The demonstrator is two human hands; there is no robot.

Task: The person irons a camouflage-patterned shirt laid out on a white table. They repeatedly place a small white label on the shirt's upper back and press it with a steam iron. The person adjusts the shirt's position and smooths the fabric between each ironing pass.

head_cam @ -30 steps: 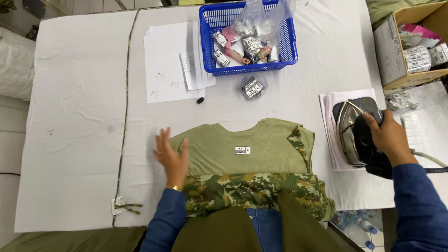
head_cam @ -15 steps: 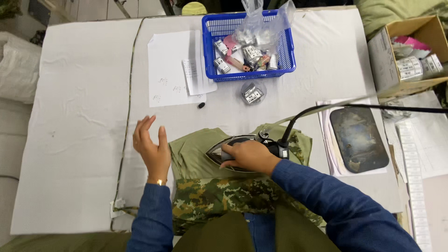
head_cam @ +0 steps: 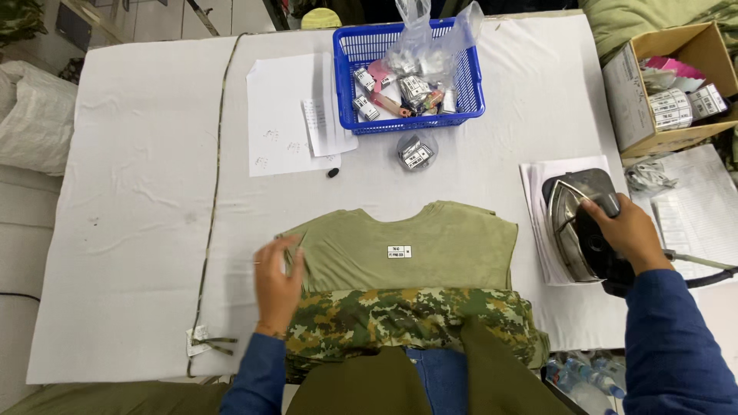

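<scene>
An olive green shirt [head_cam: 430, 242] lies flat on the white table [head_cam: 138, 200], with a small white label [head_cam: 398, 251] on its middle. Camouflage cloth [head_cam: 407, 319] is stacked over its near edge. My left hand [head_cam: 275, 286] rests on the shirt's left shoulder area, fingers spread and blurred. Off to the right, my right hand [head_cam: 626, 230] grips the handle of a dark iron [head_cam: 580, 227], which lies tipped on its side on a white sheet [head_cam: 538, 200].
A blue basket [head_cam: 461, 107] of small tagged packets and plastic bags stands at the back. White papers [head_cam: 288, 115] and a small bundle of labels [head_cam: 417, 151] lie near it. A cardboard box [head_cam: 626, 84] sits at the right. A thin strap [head_cam: 215, 177] runs down the table.
My right hand carried the iron off the shirt and set it on the sheet at the right. My left hand came down onto the shirt's left side.
</scene>
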